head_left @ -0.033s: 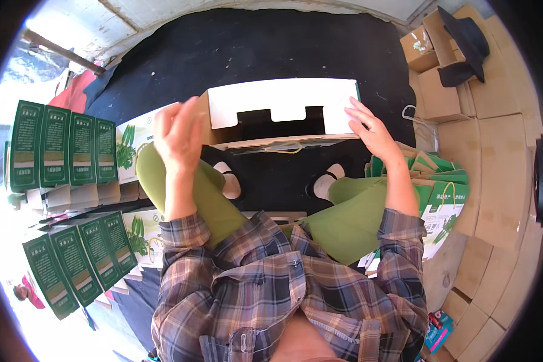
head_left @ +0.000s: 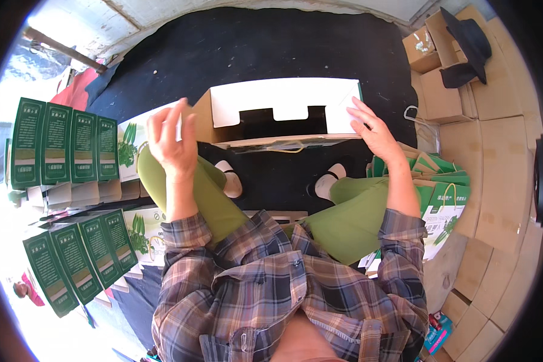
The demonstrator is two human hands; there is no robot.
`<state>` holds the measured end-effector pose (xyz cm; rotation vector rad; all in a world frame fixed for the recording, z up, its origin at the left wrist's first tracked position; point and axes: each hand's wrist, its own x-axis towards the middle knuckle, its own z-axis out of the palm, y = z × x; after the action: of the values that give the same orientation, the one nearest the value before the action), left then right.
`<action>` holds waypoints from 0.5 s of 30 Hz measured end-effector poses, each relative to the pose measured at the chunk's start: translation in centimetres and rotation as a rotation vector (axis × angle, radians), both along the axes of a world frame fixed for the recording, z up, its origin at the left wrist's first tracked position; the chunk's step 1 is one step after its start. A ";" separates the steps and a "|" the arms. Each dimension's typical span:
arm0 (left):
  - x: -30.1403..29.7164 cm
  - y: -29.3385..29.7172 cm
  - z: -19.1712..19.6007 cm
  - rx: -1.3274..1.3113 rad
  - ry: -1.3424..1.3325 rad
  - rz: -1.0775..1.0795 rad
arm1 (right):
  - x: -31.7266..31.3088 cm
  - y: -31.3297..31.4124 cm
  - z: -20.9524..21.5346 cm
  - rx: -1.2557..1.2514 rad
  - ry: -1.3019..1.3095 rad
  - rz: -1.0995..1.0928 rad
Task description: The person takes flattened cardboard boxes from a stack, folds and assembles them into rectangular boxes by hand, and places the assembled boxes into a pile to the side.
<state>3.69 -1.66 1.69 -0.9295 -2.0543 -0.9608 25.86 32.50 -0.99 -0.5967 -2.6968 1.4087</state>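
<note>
In front of my knees a cardboard gift box (head_left: pixel 283 93) stands on the dark floor covering, its white inside and notched cut-out facing up. A yellow cord handle (head_left: pixel 286 149) hangs along its near side. My right hand (head_left: pixel 377 137) grips the box's right end, thumb and fingers at the corner. Off the box's left end, my left hand (head_left: pixel 174 142) is raised over my left knee with its fingers apart and nothing in it. Brown board (head_left: pixel 200 116) at that end is partly hidden by the hand.
Two rows of green boxes, one upper (head_left: pixel 57 142) and one lower (head_left: pixel 81 256), stand on my left. Folded green-and-white boxes (head_left: pixel 446 196) are stacked at my right knee. Brown cartons (head_left: pixel 501 175) line the right side, with a black hat (head_left: pixel 467 48) on top.
My left hand has shifted slightly left, away from the box, and its fingers have spread. My right hand keeps its place on the right end.
</note>
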 end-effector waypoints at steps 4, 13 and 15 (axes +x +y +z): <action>0.3 -2.2 -2.3 0.387 -0.654 -0.346 | -0.4 -0.3 0.4 0.006 -0.015 0.011; 1.0 2.1 -5.9 -0.149 -0.663 -0.375 | -1.1 0.0 -0.7 0.025 0.044 -0.073; 1.4 3.7 -6.4 -0.167 -0.551 -0.207 | -1.1 -0.1 -1.2 0.038 0.072 -0.112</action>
<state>5.12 2.02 -4.69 -1.0665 -2.5635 -1.2798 24.76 32.45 -2.17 -0.6689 -2.5853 1.3221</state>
